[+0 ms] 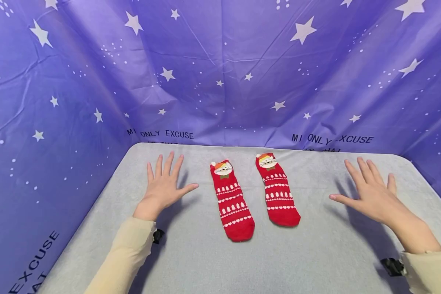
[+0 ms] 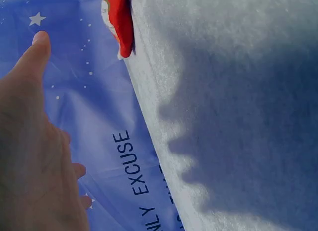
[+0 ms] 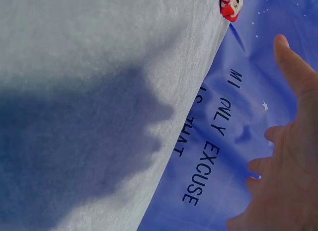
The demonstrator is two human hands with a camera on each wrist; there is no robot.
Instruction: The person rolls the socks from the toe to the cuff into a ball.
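Note:
Two red socks with white tree and heart bands lie flat near the middle of the table, cuffs toward the back. The left sock sits slightly nearer the front than the right sock; each has an animal face in an orange hat at its cuff. My left hand is held above the table to the left of the socks, fingers spread. To their right, my right hand is likewise raised with spread fingers. Neither hand touches anything. In each wrist view, only part of a sock shows at the top edge.
A grey cloth-like surface covers the table, which has rounded back corners. Purple curtain with white stars and black lettering hangs behind it and along both sides. Dark shadows of the hands fall on the tabletop. Black devices sit at both wrists.

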